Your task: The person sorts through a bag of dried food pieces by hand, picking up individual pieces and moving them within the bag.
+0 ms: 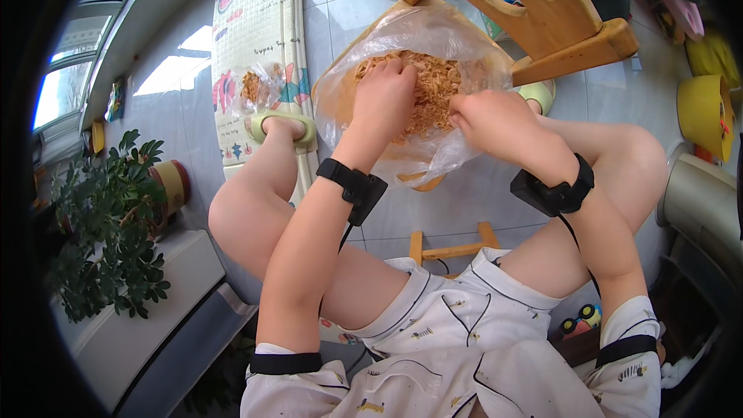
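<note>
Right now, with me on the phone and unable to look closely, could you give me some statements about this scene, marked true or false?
1. Clear plastic is spread over a wooden chair. True.
2. The left hand is on the chair's back. False: the left hand is at the brown shreds on the plastic.
3. Both wrists wear black straps. True.
4. The yellow tub stands on the person's left. False: the yellow tub is on the right.
5. A small clear bag lies on the patterned mat. True.
6. The leafy plant is on the person's right. False: the leafy plant is on the left.
</note>
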Motion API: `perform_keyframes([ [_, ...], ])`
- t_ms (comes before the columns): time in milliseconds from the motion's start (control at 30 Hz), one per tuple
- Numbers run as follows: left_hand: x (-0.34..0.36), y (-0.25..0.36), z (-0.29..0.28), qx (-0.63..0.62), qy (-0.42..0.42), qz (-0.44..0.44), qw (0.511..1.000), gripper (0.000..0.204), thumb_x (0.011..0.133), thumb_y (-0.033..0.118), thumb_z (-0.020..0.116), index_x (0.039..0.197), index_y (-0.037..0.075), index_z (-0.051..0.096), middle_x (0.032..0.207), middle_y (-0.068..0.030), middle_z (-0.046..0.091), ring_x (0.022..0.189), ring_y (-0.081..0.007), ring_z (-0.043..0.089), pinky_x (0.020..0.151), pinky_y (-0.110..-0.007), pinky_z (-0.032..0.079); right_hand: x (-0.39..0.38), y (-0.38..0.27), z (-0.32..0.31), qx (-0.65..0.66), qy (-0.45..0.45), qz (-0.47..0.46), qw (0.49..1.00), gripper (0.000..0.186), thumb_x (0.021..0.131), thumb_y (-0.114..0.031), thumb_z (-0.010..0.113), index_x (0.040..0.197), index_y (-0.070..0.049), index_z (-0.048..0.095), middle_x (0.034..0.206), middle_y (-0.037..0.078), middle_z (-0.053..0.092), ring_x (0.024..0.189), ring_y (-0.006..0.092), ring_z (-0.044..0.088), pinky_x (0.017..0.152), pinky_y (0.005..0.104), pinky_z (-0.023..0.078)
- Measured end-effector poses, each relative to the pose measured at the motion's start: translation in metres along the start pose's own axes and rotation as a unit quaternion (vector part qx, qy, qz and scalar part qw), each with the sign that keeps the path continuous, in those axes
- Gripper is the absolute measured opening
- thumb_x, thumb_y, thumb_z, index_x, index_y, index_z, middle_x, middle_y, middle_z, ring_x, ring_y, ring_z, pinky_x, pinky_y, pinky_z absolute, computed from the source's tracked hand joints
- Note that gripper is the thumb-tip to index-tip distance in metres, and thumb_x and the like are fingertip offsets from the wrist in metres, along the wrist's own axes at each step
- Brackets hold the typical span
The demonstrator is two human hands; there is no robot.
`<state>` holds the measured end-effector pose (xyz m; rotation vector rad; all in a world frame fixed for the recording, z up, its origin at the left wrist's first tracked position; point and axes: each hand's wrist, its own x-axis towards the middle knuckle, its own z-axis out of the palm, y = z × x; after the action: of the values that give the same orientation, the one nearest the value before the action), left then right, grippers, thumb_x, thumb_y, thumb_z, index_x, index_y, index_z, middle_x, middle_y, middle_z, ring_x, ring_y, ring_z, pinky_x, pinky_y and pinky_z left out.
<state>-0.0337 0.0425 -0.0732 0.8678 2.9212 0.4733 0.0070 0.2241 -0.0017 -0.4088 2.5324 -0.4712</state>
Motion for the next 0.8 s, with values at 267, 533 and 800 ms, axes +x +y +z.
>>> perform_keyframes([
  [267,-0.014,-0.002,-0.038,-0.312,-0.033,-0.198,0.928,0.022,0.077,0.008,0.065,0.097,-0.001,0.062,0.078,-0.0075,0.064,0.075,-0.0153,0.063,0.069,-0.025,0.049,0.016,0.014,0.013,0.291,0.093,0.005,0.952,0.019,0.083,-0.018,0.056,0.089,0.0,0.062,0.077,0.017,0.064,0.075,0.0305,0.062,0.065,0.0388,0.047],
  [533,-0.016,0.002,-0.058,-0.58,-0.051,-0.253,0.772,0.023,0.084,0.011,0.064,0.103,-0.001,0.062,0.087,-0.0048,0.066,0.078,-0.0101,0.063,0.071,-0.022,0.049,0.023,0.0,0.016,0.534,0.07,0.021,0.842,0.028,0.081,-0.023,0.067,0.093,0.002,0.061,0.074,0.0,0.053,0.068,0.007,0.046,0.06,0.0227,0.039],
  [800,-0.017,-0.004,-0.058,-0.561,-0.061,-0.23,0.793,0.018,0.083,0.012,0.065,0.095,-0.001,0.062,0.085,-0.0051,0.065,0.077,-0.0104,0.062,0.067,-0.021,0.049,0.024,-0.004,0.018,0.537,0.117,0.012,0.836,0.026,0.08,-0.022,0.068,0.088,0.002,0.062,0.072,-0.001,0.053,0.068,0.0067,0.045,0.06,0.0225,0.038],
])
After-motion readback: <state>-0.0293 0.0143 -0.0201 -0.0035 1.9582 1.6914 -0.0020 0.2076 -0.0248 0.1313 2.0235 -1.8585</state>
